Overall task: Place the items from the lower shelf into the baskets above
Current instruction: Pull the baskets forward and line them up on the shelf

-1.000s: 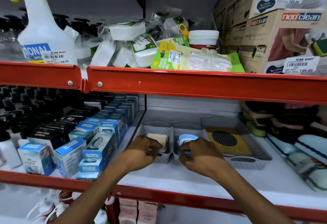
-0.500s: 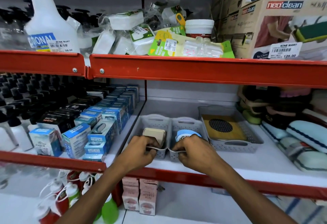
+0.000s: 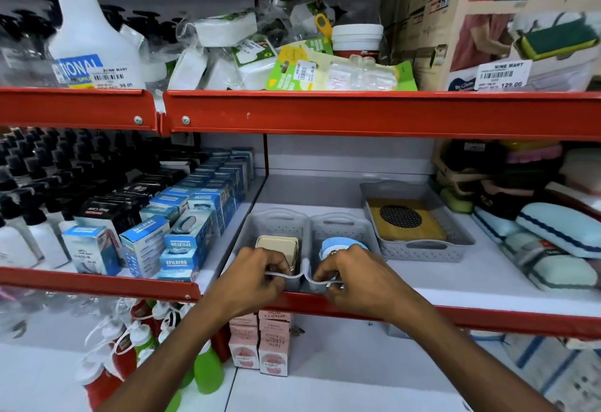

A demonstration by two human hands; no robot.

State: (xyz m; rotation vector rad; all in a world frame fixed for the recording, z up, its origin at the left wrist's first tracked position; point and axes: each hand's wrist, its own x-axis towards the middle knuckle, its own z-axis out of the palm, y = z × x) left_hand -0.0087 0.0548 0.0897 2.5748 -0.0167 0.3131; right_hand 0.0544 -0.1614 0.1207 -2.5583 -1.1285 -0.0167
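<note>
**Both hands on the two small baskets at the shelf edge**

My left hand (image 3: pixel 257 276) is curled over the near rim of the left grey basket (image 3: pixel 274 221), fingers pinching the rim's lip. My right hand (image 3: pixel 349 273) does the same on the right grey basket (image 3: pixel 340 224), thumb and fingers closed on its front rim. The two baskets stand side by side, touching, on the white middle shelf (image 3: pixel 455 278), their near ends right at the red front edge.

Inside the left basket stand beige square items (image 3: pixel 277 244), upright and just behind my knuckles. In the right basket sits a light blue round item (image 3: pixel 338 244), partly hidden by my fingers. To the right, near but apart from the pair, a wider grey tray basket (image 3: pixel 455 242) holds a yellowish flat item with a black mesh circle (image 3: pixel 400 216).

On the lower shelf, below and between my forearms, pink boxes (image 3: pixel 273 346) stand in a cluster, their print reading upside down to me. Left of them are red and green squeeze bottles (image 3: pixel 130 356), tilted and partly covered by my left arm.

Blue boxes (image 3: pixel 182 242) fill the middle shelf to the left of the baskets.
</note>
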